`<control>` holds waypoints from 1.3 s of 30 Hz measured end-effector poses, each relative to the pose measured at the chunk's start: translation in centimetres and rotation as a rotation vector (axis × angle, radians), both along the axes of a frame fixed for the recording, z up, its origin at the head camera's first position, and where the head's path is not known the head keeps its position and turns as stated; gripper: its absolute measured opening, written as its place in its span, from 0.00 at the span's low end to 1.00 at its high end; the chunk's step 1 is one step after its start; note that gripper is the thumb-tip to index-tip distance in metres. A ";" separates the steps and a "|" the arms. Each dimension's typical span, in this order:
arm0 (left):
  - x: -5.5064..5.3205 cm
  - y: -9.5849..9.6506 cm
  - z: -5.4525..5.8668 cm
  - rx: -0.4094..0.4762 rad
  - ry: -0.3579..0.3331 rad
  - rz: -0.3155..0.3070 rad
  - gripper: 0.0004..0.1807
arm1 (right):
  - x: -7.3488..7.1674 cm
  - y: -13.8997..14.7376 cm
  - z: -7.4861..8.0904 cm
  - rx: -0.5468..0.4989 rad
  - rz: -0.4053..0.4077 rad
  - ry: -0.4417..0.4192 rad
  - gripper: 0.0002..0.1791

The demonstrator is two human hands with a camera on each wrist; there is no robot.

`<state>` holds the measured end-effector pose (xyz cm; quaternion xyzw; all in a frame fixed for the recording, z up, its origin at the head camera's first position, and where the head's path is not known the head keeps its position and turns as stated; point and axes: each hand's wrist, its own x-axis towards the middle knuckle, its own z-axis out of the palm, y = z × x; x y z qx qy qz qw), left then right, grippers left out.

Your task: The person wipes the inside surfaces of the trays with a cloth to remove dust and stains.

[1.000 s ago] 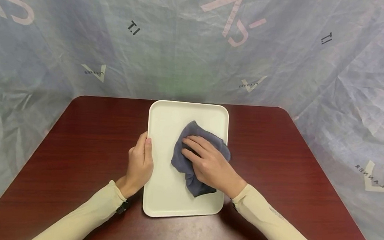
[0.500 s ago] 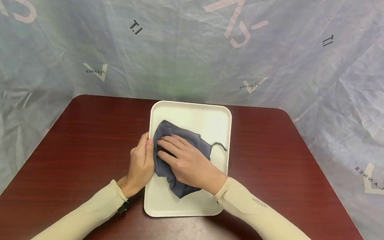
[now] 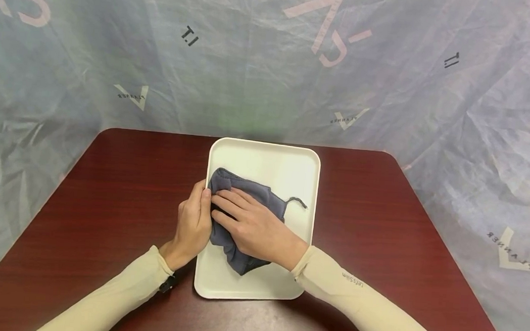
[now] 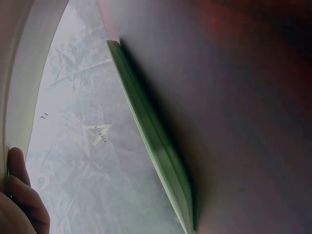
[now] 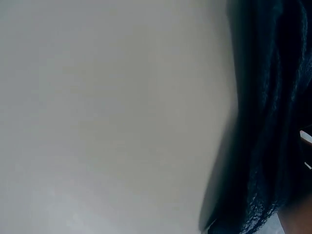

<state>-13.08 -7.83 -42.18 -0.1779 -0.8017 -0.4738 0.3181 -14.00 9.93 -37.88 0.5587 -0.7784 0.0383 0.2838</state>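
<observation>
A white rectangular tray (image 3: pixel 248 286) stands in the middle of the head view. My left hand (image 3: pixel 191 227) grips its left edge, thumb over the rim; the other fingers are largely hidden behind it. Against the tray's left half lies a bunched blue-grey cloth (image 3: pixel 256 188) with a small cord loop at its right end. My right hand (image 3: pixel 254 230) holds this cloth against the tray, palm down, thumb hidden. The right wrist view has the dark folds of the cloth (image 5: pixel 263 122) beside the pale tray surface (image 5: pixel 117 107). Some fingers (image 4: pixel 27 195) show at the lower left of the left wrist view.
A dark red wooden table (image 3: pixel 122 187) spreads under the tray and arms. Crinkled grey sheeting (image 3: pixel 252 73) with printed letters hangs behind it and along both sides. In the left wrist view, a greenish-lit edge (image 4: pixel 151 136) runs diagonally; what it belongs to is unclear.
My right hand has moved left across the tray with the cloth, up close to the left hand. The cord loop has come into sight. My left hand keeps its hold on the tray edge.
</observation>
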 end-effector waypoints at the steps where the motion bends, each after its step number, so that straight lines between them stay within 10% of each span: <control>1: 0.0 0.0 0.0 0.001 -0.006 -0.002 0.17 | 0.1 0.0 -0.1 0.000 -0.001 0.000 0.14; 39: -0.1 0.0 0.0 0.006 -0.005 0.004 0.15 | 1.7 10.2 -1.4 -0.086 -0.220 -0.232 0.23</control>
